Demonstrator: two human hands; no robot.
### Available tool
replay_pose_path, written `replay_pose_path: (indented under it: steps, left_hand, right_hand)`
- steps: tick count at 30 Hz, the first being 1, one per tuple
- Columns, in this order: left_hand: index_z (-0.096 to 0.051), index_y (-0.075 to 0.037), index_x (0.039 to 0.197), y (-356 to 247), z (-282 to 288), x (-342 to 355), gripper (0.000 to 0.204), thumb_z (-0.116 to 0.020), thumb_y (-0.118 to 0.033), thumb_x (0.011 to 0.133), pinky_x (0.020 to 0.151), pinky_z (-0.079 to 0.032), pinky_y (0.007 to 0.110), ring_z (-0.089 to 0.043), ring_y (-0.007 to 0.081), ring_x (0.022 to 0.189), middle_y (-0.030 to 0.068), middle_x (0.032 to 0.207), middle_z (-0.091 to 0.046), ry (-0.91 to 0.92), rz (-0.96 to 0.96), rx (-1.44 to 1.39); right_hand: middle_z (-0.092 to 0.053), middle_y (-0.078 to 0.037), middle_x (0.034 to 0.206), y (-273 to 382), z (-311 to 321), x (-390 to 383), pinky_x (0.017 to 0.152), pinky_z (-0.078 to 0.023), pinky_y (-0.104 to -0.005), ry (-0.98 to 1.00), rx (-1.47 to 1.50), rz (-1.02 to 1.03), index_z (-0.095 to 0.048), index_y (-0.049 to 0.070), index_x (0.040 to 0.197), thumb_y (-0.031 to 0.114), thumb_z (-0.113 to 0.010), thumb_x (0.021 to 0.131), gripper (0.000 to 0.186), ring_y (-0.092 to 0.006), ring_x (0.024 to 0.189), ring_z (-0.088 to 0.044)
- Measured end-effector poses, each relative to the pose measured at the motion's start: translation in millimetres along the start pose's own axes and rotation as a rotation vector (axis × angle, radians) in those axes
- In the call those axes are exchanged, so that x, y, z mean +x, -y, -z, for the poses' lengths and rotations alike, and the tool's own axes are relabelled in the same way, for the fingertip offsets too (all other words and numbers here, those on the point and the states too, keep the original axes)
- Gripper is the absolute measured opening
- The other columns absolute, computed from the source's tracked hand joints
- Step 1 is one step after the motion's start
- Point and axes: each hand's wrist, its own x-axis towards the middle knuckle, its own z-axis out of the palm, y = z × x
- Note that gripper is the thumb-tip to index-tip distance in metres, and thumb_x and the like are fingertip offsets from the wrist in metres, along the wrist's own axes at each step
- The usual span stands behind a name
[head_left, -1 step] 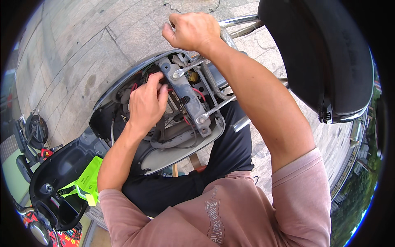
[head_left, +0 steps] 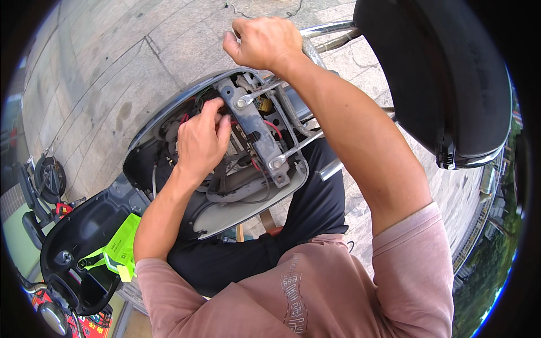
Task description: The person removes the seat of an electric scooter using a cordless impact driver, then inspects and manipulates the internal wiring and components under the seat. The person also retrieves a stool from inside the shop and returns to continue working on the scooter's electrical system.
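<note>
An opened scooter body (head_left: 256, 208) lies before me, its inside bared, with red wires and dark hoses (head_left: 234, 194) showing. My left hand (head_left: 200, 141) reaches into this cavity beside a grey metal crossbar (head_left: 251, 124). Its fingers curl downward and their tips are hidden, so what they hold cannot be seen. Farther off, my right hand (head_left: 267, 42) is closed in a fist at the end of the metal rear rack (head_left: 327, 29). Whatever lies inside that fist is out of sight. Bolts fix two rack arms to the crossbar.
A black padded backrest or box (head_left: 434, 73) stands at the right on the rack. At the left are the scooter's black front panel (head_left: 84, 225), a bright yellow-green bag (head_left: 121, 248) and a round mirror (head_left: 53, 318). Another two-wheeler (head_left: 49, 179) stands beyond on the stone paving (head_left: 107, 73).
</note>
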Motion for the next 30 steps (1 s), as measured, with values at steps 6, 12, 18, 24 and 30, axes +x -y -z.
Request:
replay_pose_path:
  steps: [6,12,18,24,30]
  left_hand:
    - [-0.066,-0.001,0.090,-3.2,-0.2,10.4,0.014,-0.068,-0.011,0.080,0.057,-0.050,0.034,-0.064,0.0270,0.055,0.0128,0.064,-0.065,-0.006,0.097,-0.021]
    - [-0.070,-0.003,0.084,-6.0,4.1,23.4,0.019,-0.071,-0.020,0.077,0.061,-0.053,0.042,-0.066,0.0339,0.062,0.0156,0.065,-0.066,0.094,0.316,0.034]
    - [-0.069,-0.002,0.076,-0.9,4.6,33.9,0.020,-0.067,-0.021,0.079,0.063,-0.052,0.045,-0.065,0.0396,0.066,0.0195,0.068,-0.065,0.078,0.255,0.178]
    - [-0.066,-0.003,0.077,4.0,-1.8,23.9,0.012,-0.068,-0.015,0.079,0.057,-0.049,0.041,-0.062,0.0333,0.057,0.0155,0.061,-0.062,0.006,0.134,0.206]
    - [-0.064,-0.005,0.089,1.3,-1.5,0.6,0.017,-0.072,-0.003,0.074,0.068,-0.049,0.039,-0.061,0.0309,0.072,0.0113,0.080,-0.065,-0.123,-0.185,0.057]
  right_hand:
    - [-0.067,-0.014,0.067,0.3,-0.7,-0.6,0.061,-0.055,-0.0468,0.007,-0.025,-0.019,-0.068,0.014,0.076,0.043,-0.055,0.085,0.034,-0.0350,0.064,-0.067]
    - [-0.068,-0.014,0.068,-0.3,0.0,-0.5,0.061,-0.055,-0.0469,0.017,-0.016,-0.013,-0.068,0.014,0.077,0.043,-0.055,0.086,0.034,-0.0347,0.065,-0.067]
    - [-0.068,-0.014,0.067,-0.9,-0.2,-0.2,0.062,-0.055,-0.0468,0.008,-0.025,-0.003,-0.068,0.014,0.076,0.043,-0.054,0.086,0.034,-0.0346,0.065,-0.067]
    - [-0.068,-0.014,0.070,-0.2,1.3,0.2,0.063,-0.055,-0.0468,0.046,-0.020,-0.029,-0.069,0.014,0.078,0.043,-0.054,0.086,0.033,-0.0344,0.067,-0.068]
    - [-0.069,-0.013,0.071,-0.8,2.1,-0.1,0.064,-0.055,-0.0470,0.047,-0.009,-0.027,-0.069,0.014,0.080,0.043,-0.054,0.086,0.033,-0.0346,0.069,-0.068]
